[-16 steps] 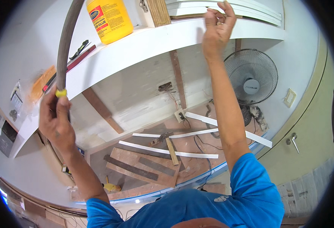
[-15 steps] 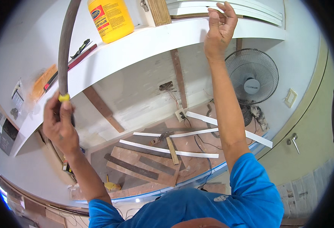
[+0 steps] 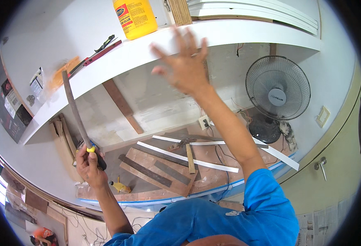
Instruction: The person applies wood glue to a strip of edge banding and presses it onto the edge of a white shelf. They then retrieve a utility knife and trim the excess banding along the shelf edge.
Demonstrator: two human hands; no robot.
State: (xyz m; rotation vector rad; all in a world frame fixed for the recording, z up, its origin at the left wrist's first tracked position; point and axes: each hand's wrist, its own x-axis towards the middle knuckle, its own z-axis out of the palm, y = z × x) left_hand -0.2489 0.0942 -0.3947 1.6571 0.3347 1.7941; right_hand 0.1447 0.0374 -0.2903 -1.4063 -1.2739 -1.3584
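Note:
My left hand is closed round the black and yellow handle of a long metal file, which points up and a little to the left. Ahead of me, my right hand has its fingers spread and blurred by motion, with nothing in it. It is in front of the white shelf edge; whether it touches the edge I cannot tell. A yellow glue jug stands on the shelf, left of that hand. A red-handled tool and a dark clamp-like tool lie farther left.
Below, a hammer, white strips and a wooden board lie on the brown worktop. A small yellow bottle is near its front edge. A black fan stands at the right. At lower left, another person is in the background.
My left hand has lowered the file, away from the shelf. My right hand has moved left and down from the white panels, its fingers now spread. The view has shifted slightly.

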